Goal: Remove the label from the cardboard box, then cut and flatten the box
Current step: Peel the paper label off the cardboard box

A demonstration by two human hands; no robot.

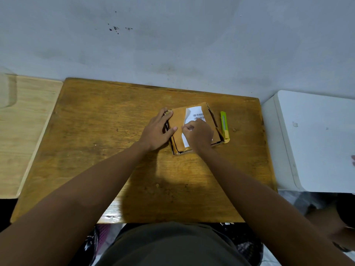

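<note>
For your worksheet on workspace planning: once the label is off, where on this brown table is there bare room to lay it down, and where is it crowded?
Bare wood lies left of the left hand, out to the brown table edge, and along the far strip between the cardboard box and the wall. The near middle is crossed by both forearms. It is crowded right of the box, where the green utility knife lies close beside it and the right hand pinches the label.

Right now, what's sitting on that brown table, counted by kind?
Cardboard box: 1
White label, partly peeled, stuck on the box: 1
Green utility knife, lying right of the box: 1
Total: 3

The left hand steadies the box; the right hand pinches the label.
</note>
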